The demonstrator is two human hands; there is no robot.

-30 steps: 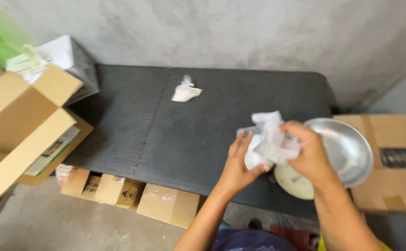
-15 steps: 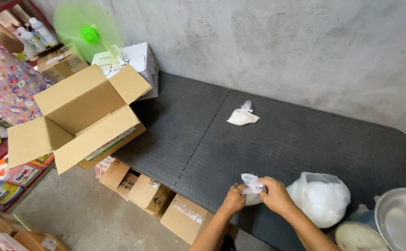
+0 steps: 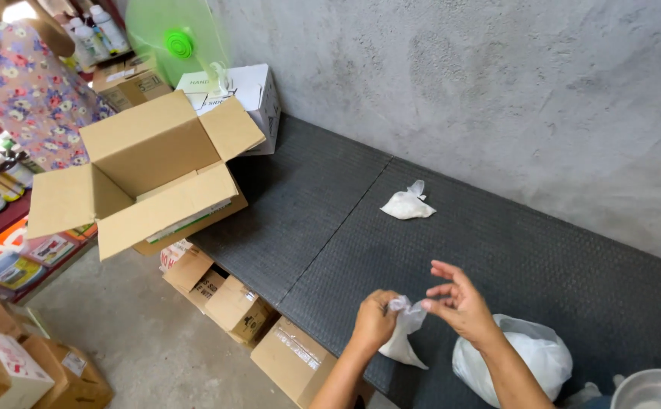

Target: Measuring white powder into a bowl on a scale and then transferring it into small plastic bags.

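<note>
Small bag: a small white plastic pouch (image 3: 404, 333), filled at the bottom and narrowing to a point, hangs over the near edge of the black mat, held at its neck by both hands.
Left hand: the left hand (image 3: 374, 321) is closed around the pouch's neck, knuckles up, at the mat's near edge.
Right hand: the right hand (image 3: 461, 304) pinches the twisted top of the pouch between thumb and forefinger; its other fingers are spread and lifted above the mat.
Black mat: a dark, textured rubber mat (image 3: 512, 250) covers a low platform that runs along a grey concrete wall (image 3: 497, 91).
Large bag: a bigger white plastic bag (image 3: 531, 356), full and rounded, sits on the mat just right of the right hand.
Tied pouch: another small white knotted pouch (image 3: 407, 204) lies alone near the middle of the mat, well apart from the hands.
Metal bowl: the rim of a metal bowl (image 3: 652, 390) shows at the mat's near right corner.
Open carton: an open brown cardboard box (image 3: 149, 170) rests on the mat's left end, flaps spread.
White box: a white carton (image 3: 251, 95) stands behind it, against the wall.
Below the mat: small brown boxes (image 3: 236, 307) line the floor under the near edge.
</note>
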